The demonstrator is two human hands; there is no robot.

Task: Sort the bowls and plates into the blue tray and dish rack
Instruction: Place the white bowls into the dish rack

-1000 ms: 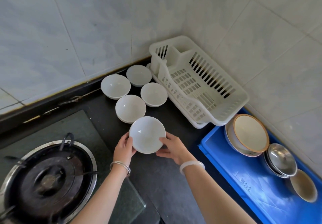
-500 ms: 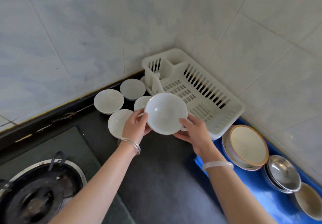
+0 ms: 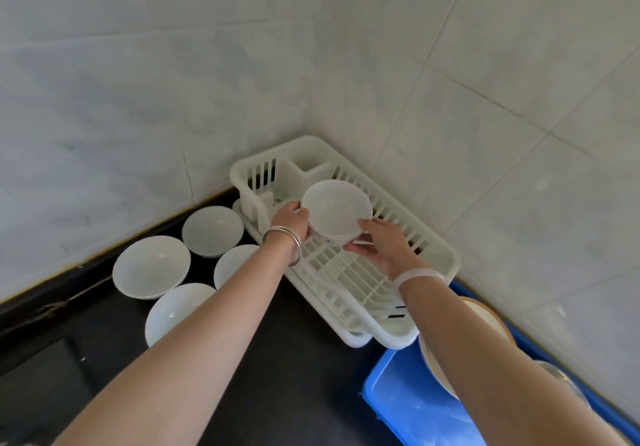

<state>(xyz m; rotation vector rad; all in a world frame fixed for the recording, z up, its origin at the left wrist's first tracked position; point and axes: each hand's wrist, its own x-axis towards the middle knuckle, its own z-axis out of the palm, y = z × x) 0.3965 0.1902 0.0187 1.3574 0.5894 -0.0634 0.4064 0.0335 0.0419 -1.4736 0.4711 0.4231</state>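
I hold a white bowl [image 3: 336, 209] with both hands over the far part of the white dish rack [image 3: 436, 255]. My left hand [image 3: 290, 218] grips its left rim and my right hand [image 3: 379, 243] supports its lower right side. Several more white bowls stand on the dark counter left of the rack: one [image 3: 212, 230] by the wall, one [image 3: 150, 265] to its left, one [image 3: 175, 308] nearer me, and one [image 3: 230, 265] partly hidden by my left forearm. The blue tray [image 3: 412, 404] lies at the lower right, with a tan-rimmed bowl [image 3: 485, 314] partly behind my right arm.
Tiled walls meet in a corner right behind the rack. The rack's small cutlery compartment [image 3: 304, 165] is at its far end. A metal bowl's edge [image 3: 554, 373] shows in the tray behind my right arm. Dark counter [image 3: 294, 376] stretches in front of the rack.
Both hands carried the white bowl from the counter in front of the other bowls up and rightward to above the far part of the dish rack. The view swung away from the stove.
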